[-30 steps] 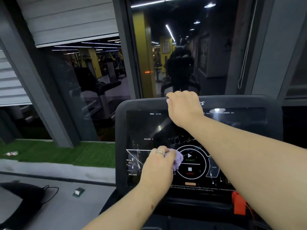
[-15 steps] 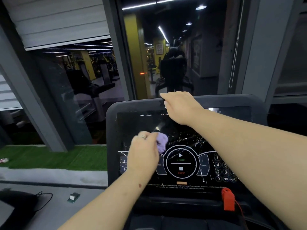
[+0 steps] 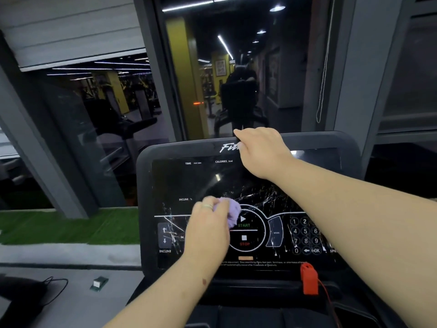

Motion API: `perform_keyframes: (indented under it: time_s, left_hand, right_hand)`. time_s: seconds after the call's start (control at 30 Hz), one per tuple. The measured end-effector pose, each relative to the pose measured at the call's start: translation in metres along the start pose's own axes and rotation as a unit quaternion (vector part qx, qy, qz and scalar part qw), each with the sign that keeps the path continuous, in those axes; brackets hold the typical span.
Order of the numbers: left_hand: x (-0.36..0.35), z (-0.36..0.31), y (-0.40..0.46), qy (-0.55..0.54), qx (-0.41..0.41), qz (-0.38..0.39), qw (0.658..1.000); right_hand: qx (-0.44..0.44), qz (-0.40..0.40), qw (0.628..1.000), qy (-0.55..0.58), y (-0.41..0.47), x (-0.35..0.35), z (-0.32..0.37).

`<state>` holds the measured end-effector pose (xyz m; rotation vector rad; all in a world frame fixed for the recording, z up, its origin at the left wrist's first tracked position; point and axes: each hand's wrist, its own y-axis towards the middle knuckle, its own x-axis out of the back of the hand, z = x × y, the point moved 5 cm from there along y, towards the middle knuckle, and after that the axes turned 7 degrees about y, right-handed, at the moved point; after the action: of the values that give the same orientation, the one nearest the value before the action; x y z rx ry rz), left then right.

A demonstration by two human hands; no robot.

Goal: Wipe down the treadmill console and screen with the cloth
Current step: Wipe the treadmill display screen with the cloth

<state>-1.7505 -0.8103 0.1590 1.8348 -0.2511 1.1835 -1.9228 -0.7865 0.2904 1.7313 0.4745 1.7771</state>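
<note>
The dark treadmill console [image 3: 144, 185] fills the middle of the view, its black screen [image 3: 189, 181] streaked with white marks. My left hand [image 3: 208, 229] grips a bunched lilac cloth [image 3: 230, 213] and presses it against the screen just left of the START button [image 3: 243, 222]. My right hand [image 3: 261, 150] reaches across and grips the console's top edge, its fingers curled over the rim. My right forearm hides part of the screen's right side.
A red safety clip [image 3: 308, 279] with a red cord hangs at the console's lower right. A number keypad [image 3: 305, 235] sits right of the round buttons. A window [image 3: 227, 67] stands behind the console. A black cable [image 3: 55, 288] and a small box [image 3: 99, 282] lie on the grey ledge at left.
My left hand carried the cloth up the screen from beside the STOP button, then back down and right to the START button. My right hand stayed on the top edge.
</note>
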Motion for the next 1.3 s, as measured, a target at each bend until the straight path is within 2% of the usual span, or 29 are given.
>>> perform_keyframes:
  time_s: [0.1,0.17,0.23,0.3,0.37,0.43,0.47,0.57,0.6,0.7,0.73,0.8,0.87,0.93,0.97,1.07,1.17,1.23,1.3]
  left_hand:
    - [-0.005,-0.001,0.004,0.025,-0.078,0.015,0.997]
    - [0.002,0.011,0.025,0.024,-0.055,-0.012,0.998]
    - [0.007,0.015,0.031,0.006,0.008,-0.051,0.999]
    - [0.001,0.001,0.019,0.002,0.012,-0.044,0.999]
    - [-0.007,-0.019,-0.001,-0.004,-0.044,-0.004,0.999]
    - [-0.003,-0.02,0.002,0.008,-0.087,-0.002,0.996]
    - [0.002,-0.012,0.013,0.011,-0.075,-0.005,0.997]
    - [0.013,0.01,0.04,-0.021,0.041,-0.053,0.998]
    - [0.013,0.007,0.036,-0.023,0.049,-0.059,0.997]
    - [-0.006,-0.023,0.006,-0.041,-0.032,0.014,0.999]
    - [-0.01,-0.027,-0.001,-0.016,-0.066,0.027,0.997]
    - [-0.009,-0.018,0.012,0.011,-0.091,0.019,0.996]
    - [0.001,-0.003,0.039,0.033,-0.044,-0.008,0.998]
    - [0.008,0.003,0.047,0.003,0.025,-0.055,0.998]
    - [0.006,-0.003,0.04,-0.016,0.031,-0.058,0.998]
    - [-0.007,-0.037,0.002,-0.043,-0.026,0.012,0.999]
    - [-0.017,-0.028,0.011,-0.003,-0.103,0.021,0.995]
    - [-0.012,-0.011,0.036,0.011,-0.078,0.003,0.997]
    - [-0.006,-0.008,0.04,-0.017,-0.001,-0.027,0.999]
  right_hand:
    - [-0.005,0.008,1.0,0.003,0.0,0.001,0.001]
    - [-0.005,0.003,1.0,0.01,0.0,0.002,0.0]
    - [-0.004,-0.002,1.0,0.006,-0.001,0.002,0.0]
    - [-0.002,-0.001,1.0,0.005,-0.002,0.002,0.001]
    - [-0.003,0.003,1.0,0.01,-0.002,0.002,0.001]
    - [0.0,0.007,1.0,0.015,-0.002,0.003,0.001]
    - [0.002,0.009,1.0,0.015,-0.002,0.003,0.001]
    - [0.011,0.017,1.0,0.016,-0.003,0.003,-0.002]
    - [0.016,0.02,0.999,0.019,-0.003,0.003,-0.003]
    - [0.023,0.029,0.999,0.027,-0.004,0.005,-0.004]
    - [0.023,0.035,0.999,0.028,-0.004,0.005,-0.004]
    - [0.02,0.05,0.998,0.029,-0.004,0.006,-0.005]
    - [0.012,0.056,0.998,0.026,-0.004,0.008,-0.01]
    - [0.006,0.047,0.999,0.02,-0.007,0.012,-0.017]
    - [0.007,0.04,0.999,0.017,-0.009,0.013,-0.019]
    - [0.011,0.018,1.0,0.01,-0.014,0.013,-0.021]
    - [0.009,0.013,1.0,0.015,-0.014,0.014,-0.023]
    - [0.009,0.016,1.0,0.02,-0.015,0.014,-0.025]
    - [0.009,0.02,0.999,0.028,-0.015,0.014,-0.026]
